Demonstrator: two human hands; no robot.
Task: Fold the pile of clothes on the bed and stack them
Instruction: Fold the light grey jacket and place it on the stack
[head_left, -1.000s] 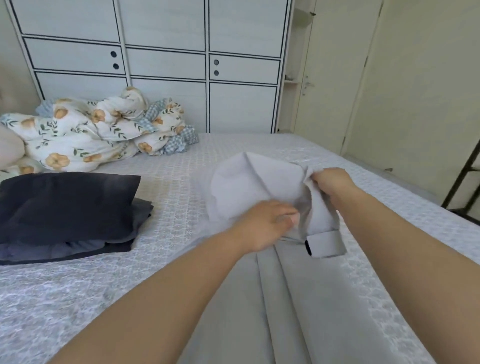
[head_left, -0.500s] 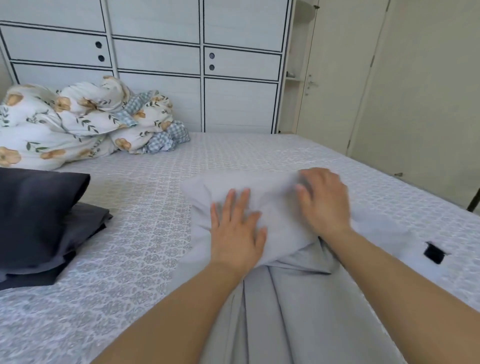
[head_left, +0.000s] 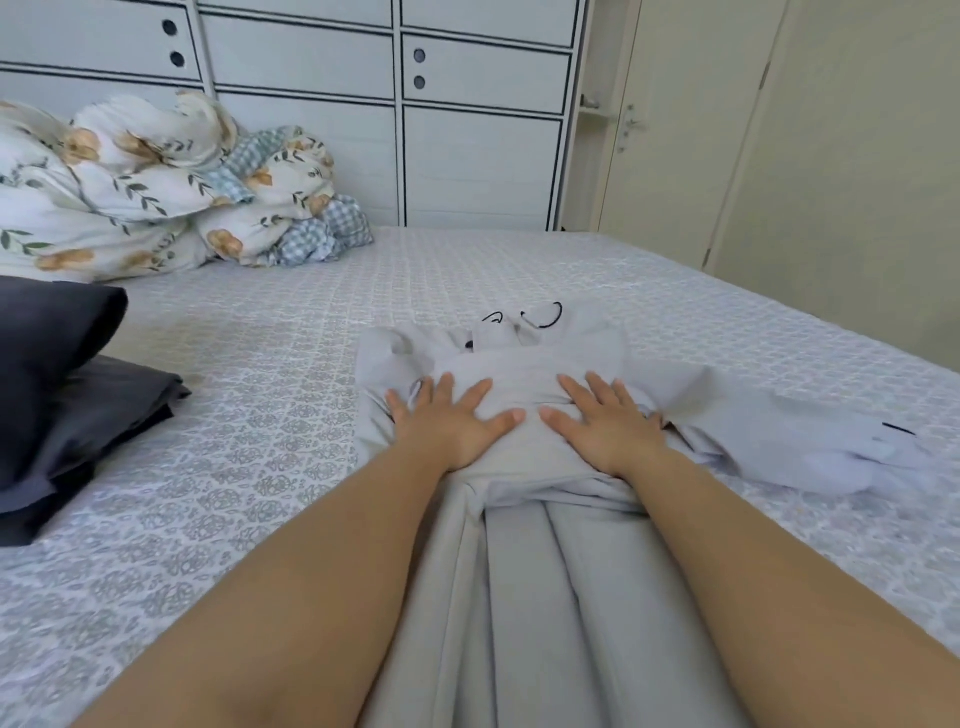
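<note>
While both palms are pressing flat, the person is smoothing a grey garment (head_left: 524, 379) in the middle of the bed (head_left: 270, 332). A second ago the hands were pinching and lifting a sleeve; half a second ago they were already laying it down. Now the left hand (head_left: 449, 421) and right hand (head_left: 605, 423) are lying open, fingers spread, gripping nothing, only bearing down on the folded-over part. That is suggesting one fold is set and the next is due; one sleeve is still trailing out to the right, so the piece is looking unfinished. Counting: one grey garment under the hands, and a dark stack (head_left: 62, 395) of seemingly two folded pieces well to the left. One floral quilt (head_left: 156, 192) is sitting bunched against the wardrobe (head_left: 478, 130) behind.
</note>
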